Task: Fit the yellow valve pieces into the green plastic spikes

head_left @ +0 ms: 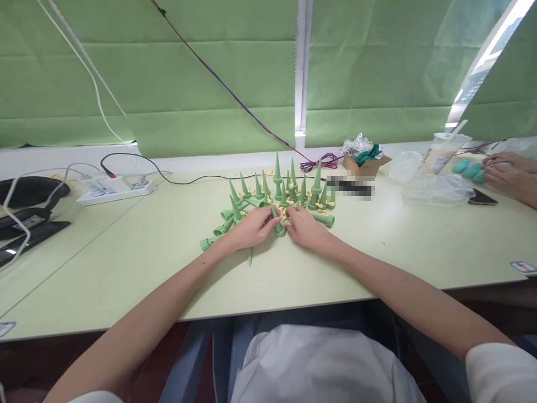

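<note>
My left hand (257,226) is closed around a green watering spike (277,228), which stands point up on the table with a wide base. Just right of it, my right hand (309,228) has its fingers curled together at the small yellow valves (283,211); what they pinch is hidden. Behind both hands many green cone-tipped spikes stand close together, among them a tall one (277,167), several with yellow valves at their sides. Green tubes (211,242) lie by my left hand, and another tube (323,219) lies beyond my right hand.
At the back are a cardboard box (369,167) with wrapping in it and coiled wires (321,162). A power strip (115,191) stands left. To the right are a drink cup (442,154), plastic bags (438,189), a phone (482,197) and a co-worker's hands (509,173) with teal pieces.
</note>
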`<state>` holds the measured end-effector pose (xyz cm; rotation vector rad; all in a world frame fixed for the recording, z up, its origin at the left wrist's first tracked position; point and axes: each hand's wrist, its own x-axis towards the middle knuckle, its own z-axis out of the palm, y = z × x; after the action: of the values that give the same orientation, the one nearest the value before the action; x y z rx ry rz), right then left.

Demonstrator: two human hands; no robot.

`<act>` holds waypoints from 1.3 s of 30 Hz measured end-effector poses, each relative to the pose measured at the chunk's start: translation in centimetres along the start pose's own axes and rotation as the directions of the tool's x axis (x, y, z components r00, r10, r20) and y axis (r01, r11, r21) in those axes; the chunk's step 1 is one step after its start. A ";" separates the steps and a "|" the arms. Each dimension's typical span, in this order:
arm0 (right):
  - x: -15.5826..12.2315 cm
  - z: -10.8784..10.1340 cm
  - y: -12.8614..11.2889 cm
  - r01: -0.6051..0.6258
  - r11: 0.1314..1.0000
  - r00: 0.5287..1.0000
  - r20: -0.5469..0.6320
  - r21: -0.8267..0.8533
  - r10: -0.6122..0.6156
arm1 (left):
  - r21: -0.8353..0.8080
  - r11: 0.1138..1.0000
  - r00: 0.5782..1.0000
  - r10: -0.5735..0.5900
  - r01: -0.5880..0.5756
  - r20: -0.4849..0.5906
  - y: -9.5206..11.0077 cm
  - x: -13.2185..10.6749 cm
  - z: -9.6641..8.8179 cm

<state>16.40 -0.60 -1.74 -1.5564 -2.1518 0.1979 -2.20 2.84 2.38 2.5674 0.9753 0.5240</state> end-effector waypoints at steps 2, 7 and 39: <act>-0.2 -0.1 -0.4 -0.046 0.998 0.998 0.028 -0.050 0.048 | 0.001 1.000 1.000 0.011 -0.011 0.004 -0.3 0.0 0.0; -0.6 -0.6 -1.0 -0.079 0.984 0.992 0.085 -0.160 0.093 | -0.039 0.999 0.999 0.034 -0.033 0.035 -0.6 -0.1 -0.2; 0.3 -0.2 -0.6 0.157 0.902 0.964 -0.259 0.402 -0.053 | -0.212 0.972 0.983 -0.134 0.105 -0.124 -0.8 0.3 0.2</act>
<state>15.88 -0.52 -1.28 -1.1488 -1.8443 0.3860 -2.29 3.58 1.94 2.2994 1.0554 0.7354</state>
